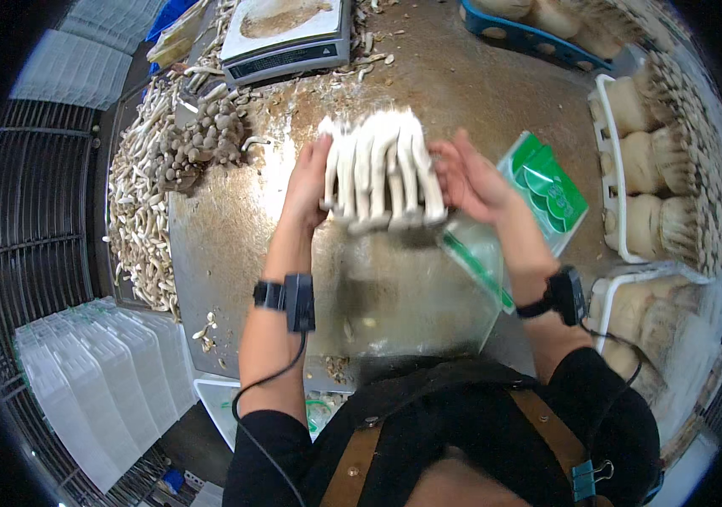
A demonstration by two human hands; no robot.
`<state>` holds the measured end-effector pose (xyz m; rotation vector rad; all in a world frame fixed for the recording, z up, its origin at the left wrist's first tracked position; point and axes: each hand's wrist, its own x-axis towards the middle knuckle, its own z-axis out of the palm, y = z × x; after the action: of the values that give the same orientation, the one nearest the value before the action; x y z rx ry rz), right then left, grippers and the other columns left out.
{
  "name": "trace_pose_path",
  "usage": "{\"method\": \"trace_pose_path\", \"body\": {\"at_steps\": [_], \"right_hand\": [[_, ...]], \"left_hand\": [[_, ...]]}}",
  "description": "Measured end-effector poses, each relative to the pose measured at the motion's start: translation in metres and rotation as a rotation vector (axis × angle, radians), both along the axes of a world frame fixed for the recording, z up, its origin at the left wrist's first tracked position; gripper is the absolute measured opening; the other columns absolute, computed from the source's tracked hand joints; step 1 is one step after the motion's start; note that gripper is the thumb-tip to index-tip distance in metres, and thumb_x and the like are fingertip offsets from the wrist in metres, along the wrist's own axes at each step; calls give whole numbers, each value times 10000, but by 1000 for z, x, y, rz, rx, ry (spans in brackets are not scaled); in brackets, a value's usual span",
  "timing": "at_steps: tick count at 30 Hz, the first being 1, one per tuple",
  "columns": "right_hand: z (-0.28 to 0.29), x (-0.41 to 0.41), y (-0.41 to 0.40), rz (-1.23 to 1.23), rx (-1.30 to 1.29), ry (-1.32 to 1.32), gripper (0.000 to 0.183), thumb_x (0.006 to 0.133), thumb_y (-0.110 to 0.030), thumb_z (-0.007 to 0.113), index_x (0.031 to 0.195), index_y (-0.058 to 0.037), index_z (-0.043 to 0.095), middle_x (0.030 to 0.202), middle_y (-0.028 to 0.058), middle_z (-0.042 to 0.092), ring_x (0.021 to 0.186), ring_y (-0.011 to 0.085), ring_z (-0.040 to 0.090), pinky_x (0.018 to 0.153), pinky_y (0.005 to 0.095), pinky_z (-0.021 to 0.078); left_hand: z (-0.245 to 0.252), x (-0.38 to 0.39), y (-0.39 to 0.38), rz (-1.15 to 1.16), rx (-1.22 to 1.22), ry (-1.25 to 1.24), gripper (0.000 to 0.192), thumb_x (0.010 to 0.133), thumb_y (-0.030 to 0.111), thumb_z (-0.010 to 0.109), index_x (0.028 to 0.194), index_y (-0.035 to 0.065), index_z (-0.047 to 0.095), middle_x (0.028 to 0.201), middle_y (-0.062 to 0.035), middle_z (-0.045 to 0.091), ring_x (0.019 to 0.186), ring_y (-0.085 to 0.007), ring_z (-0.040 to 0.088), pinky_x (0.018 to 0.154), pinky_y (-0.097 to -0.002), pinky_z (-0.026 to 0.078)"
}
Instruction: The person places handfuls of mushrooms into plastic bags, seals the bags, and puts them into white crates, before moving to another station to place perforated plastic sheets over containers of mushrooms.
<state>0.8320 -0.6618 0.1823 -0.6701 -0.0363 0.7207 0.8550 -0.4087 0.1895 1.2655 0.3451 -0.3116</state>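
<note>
A bunch of long white-stemmed mushrooms (376, 168) is held up over the worktable, its upper end washed out by glare. My left hand (307, 180) grips the bunch's left side. Beside the right side is my right hand (468, 177), thumb raised and fingers blurred; whether it bears on the stems is unclear. Below the bunch lies a clear plastic bag (424, 291) with a green strip, close to my apron. A green-printed plastic packaging bag (548, 190) is on the table just beyond my right forearm.
Loose mushroom pieces (142, 222) and a brown-capped clump (205, 136) lie at left. A weighing scale (288, 38) stands at the back. White baskets (614, 171) and a blue basket (538, 41) hold mushroom blocks at right. White plastic crates (107, 380) stand lower left.
</note>
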Motion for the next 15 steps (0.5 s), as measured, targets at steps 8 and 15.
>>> {"method": "trace_pose_path", "body": {"at_steps": [8, 15], "right_hand": [[-16, -153, 24, -268, 88, 432, 707, 936, -641, 389, 1345, -75, 498, 1307, 129, 561, 1157, 280, 575, 1005, 446, 462], [-12, -130, 43, -133, -1162, -86, 823, 928, -641, 402, 1469, -32, 286, 1436, 203, 421, 1283, 343, 457, 1054, 383, 374]], "left_hand": [[-48, -126, -27, -354, 758, 16, 494, 973, 384, 516, 1160, -71, 567, 1012, -225, 642, 934, -288, 606, 829, -392, 462], [-85, -129, -6, -140, 206, 106, 338, 970, 215, 492, 1167, -36, 603, 904, -121, 677, 749, -209, 627, 672, -339, 502]]}}
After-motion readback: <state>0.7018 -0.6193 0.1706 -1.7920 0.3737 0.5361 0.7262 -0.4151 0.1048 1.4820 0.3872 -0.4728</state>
